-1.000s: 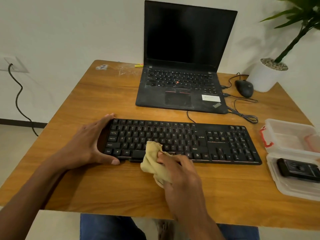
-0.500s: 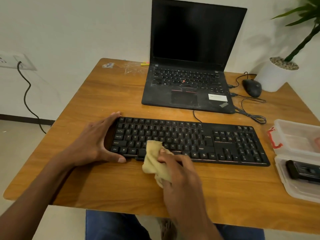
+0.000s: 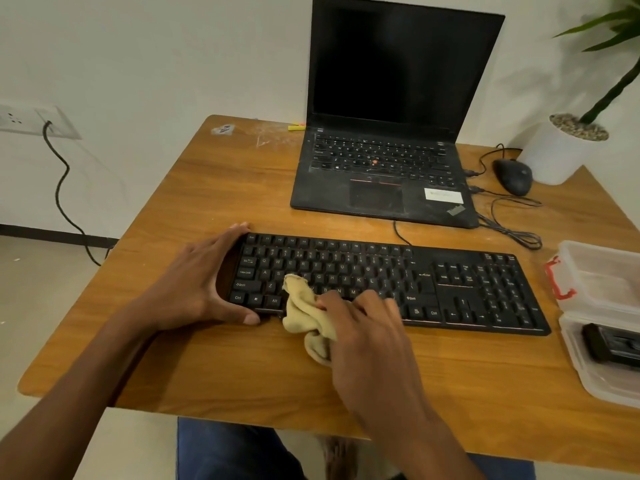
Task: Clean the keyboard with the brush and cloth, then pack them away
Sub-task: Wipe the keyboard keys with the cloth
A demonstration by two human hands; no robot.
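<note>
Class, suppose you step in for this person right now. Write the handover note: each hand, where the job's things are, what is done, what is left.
Left hand grips the left end of the keyboard, steadying it.
Right hand holds the bunched cloth against the bottom row near the space bar.
A dark object, likely the brush, lies in the open plastic box at the table's right edge.
Done: brushing, it seems.
Left: finish wiping, put the cloth in the box, close it.
</note>
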